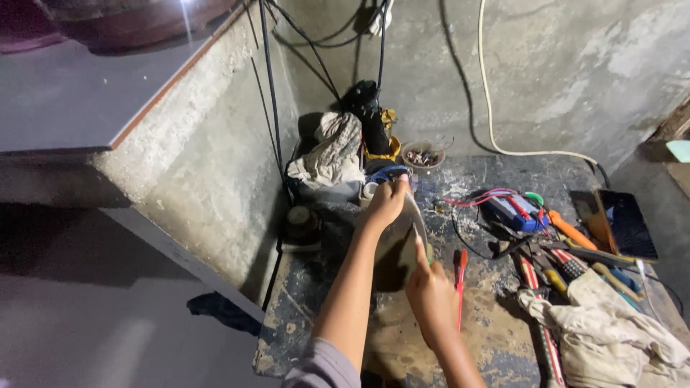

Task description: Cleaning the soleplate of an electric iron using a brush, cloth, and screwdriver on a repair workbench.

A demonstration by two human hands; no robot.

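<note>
A: How are the fingers placed?

B: The left hand is closed over the top edge of a thin curved metal plate, held upright over the counter. The right hand is clenched lower down on the same plate, with 1 finger stretched up along its edge; whether a small tool is also pinched there cannot be told.

A: Where is the plate in relation to the rest?

B: It is held between the 2 hands, above the scuffed counter, just left of a red screwdriver. Behind it a bundle of cloth and a small dish of bits are seen. To the right, a blue meter with red leads, pliers, a dark phone and a pale rag are crowded together.

A: What could go wrong?

B: A cut could be caused by the thin edge if the plate were to slip through either grip. The screwdriver could be knocked off if the plate were swung right. The leads could be snagged by an elbow.
</note>
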